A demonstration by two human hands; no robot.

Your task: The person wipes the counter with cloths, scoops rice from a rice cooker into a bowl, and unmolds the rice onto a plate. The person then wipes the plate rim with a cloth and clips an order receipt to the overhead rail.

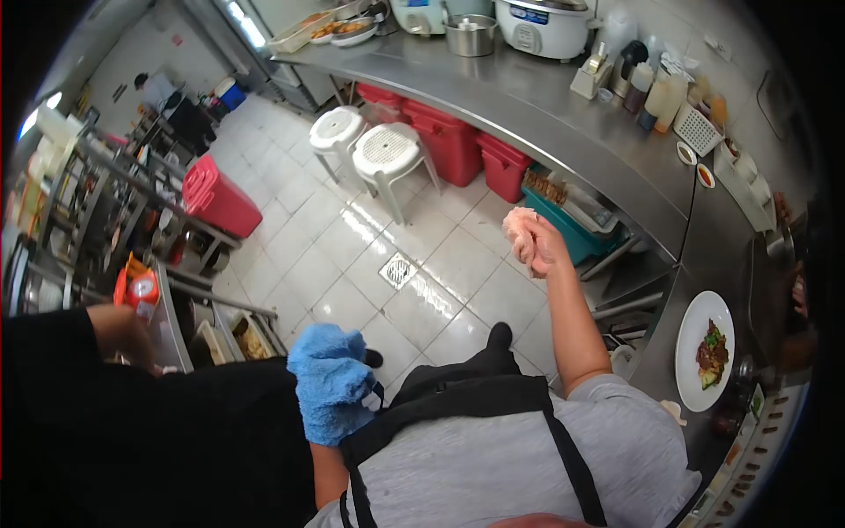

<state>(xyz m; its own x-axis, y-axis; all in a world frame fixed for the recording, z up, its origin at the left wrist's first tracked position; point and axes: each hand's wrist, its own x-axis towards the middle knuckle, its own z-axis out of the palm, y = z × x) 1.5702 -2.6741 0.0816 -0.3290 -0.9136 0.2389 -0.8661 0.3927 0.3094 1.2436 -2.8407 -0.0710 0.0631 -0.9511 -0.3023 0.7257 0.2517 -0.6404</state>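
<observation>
A fluffy blue towel (330,383) is bunched over my left hand at my left side, hiding the fingers. Below it, my left forearm (329,471) shows. My right hand (547,249) reaches out over the tiled floor, closed around a crumpled pale pink cloth-like wad (523,238); its exact kind is unclear. To the right, a white oval plate (691,352) bearing dark meat with green garnish rests on the steel counter (607,167), apart from my right hand.
White stools (387,151) and red bins (444,145) stand by the counter. Rice cookers (541,31) and sauce bottles (653,99) line it. Close on my left is a person in black (158,431); another person (176,106) works far back. A red bin (220,198) stands beside the left shelving.
</observation>
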